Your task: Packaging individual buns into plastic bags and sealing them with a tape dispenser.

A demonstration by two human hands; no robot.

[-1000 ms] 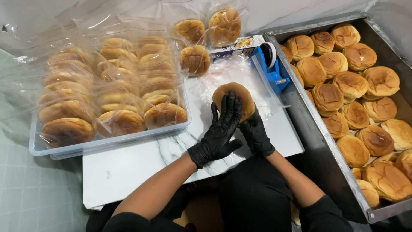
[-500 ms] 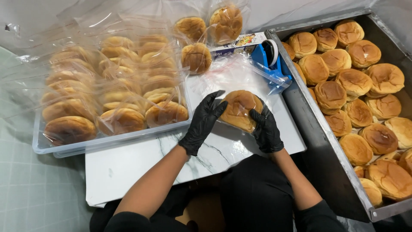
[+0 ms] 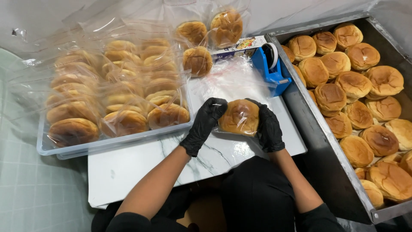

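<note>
A round brown bun in a clear plastic bag (image 3: 240,117) is held between both my black-gloved hands just above the white marbled board (image 3: 141,163). My left hand (image 3: 205,122) grips its left edge, fingers curled over the top. My right hand (image 3: 268,129) clasps its right side. A blue tape dispenser (image 3: 271,64) stands just beyond the bun at the board's far right corner.
A clear plastic tub (image 3: 64,148) full of bagged buns sits on the left. Three bagged buns (image 3: 198,60) lie at the back beside a printed box (image 3: 240,48). A large metal tray (image 3: 317,133) with several unwrapped buns fills the right side. Loose plastic bags (image 3: 227,79) lie under the dispenser.
My left hand moved off the top of the bun to its left side. Both hands drew the bagged bun nearer to me and tilted it up.
</note>
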